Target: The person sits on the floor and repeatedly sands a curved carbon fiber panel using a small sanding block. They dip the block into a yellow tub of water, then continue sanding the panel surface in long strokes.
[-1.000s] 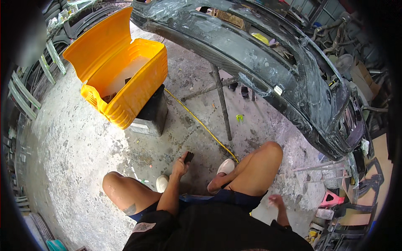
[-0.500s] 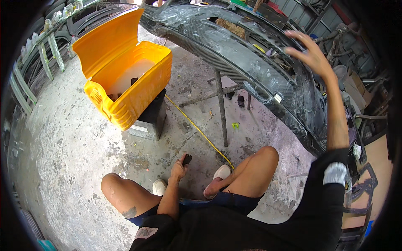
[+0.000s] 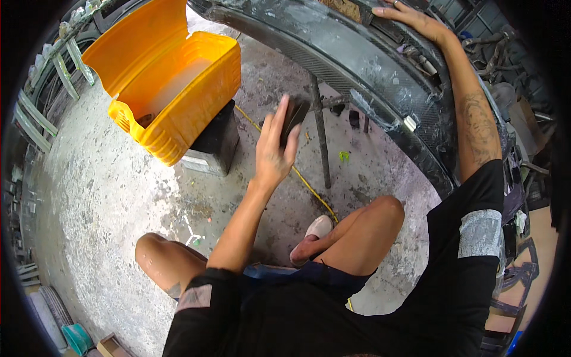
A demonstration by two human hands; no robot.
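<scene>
1. You were seated low, knees bent up, one pale shoe (image 3: 314, 233) planted on the concrete floor (image 3: 107, 196).
2. Your left hand (image 3: 275, 149) was raised in front of you, fingers closed round a dark sanding block (image 3: 294, 117). The block sat in the air, just short of the lower edge of the car bumper (image 3: 357, 59), not touching it.
3. Your right hand (image 3: 410, 19) lay flat and open on top of the bumper, palm down, gripping nothing; it looked like a steadying hand.
4. The bumper rested across a thin metal stand (image 3: 320, 140), grey and scuffed, with pale smears along its face.
5. A yellow cord (image 3: 309, 187) ran over the floor under the stand.
6. Further left, an open orange crate (image 3: 172, 89) sat on a dark box (image 3: 217, 138), lid tipped back.
7. My read: you were at the approach step, block in hand and about to meet the bumper surface. The next move would call for setting the block flat on the curve with even pressure, your right hand bracing so the bumper stayed put on its stand.
</scene>
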